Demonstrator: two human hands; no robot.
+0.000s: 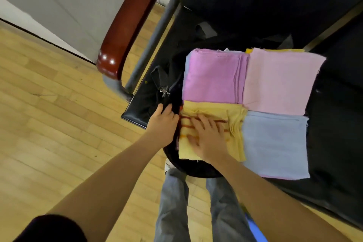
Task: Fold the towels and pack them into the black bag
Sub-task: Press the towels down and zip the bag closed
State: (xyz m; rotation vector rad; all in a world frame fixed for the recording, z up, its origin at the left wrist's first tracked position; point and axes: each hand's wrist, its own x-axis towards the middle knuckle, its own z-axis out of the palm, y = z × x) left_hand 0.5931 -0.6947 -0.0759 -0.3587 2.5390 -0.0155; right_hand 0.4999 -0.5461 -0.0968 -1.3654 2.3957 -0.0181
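Four folded towels lie side by side on the open black bag [172,76], which sits on a black chair seat. A magenta towel [212,76] is at the back left, a pale pink towel [280,82] at the back right, a light blue towel [275,143] at the front right. A yellow towel with red stripes [233,122] is at the front left. My right hand [206,135] presses flat on the yellow towel. My left hand [163,120] grips the bag's edge beside that towel, fingers curled over the rim.
The black chair [334,143] has a red-brown wooden armrest [125,25] and a grey metal frame at the left. A zipper pull [164,90] hangs at the bag's left edge. Wooden floor [49,124] spreads to the left; a pale wall stands behind. My legs in grey trousers are below.
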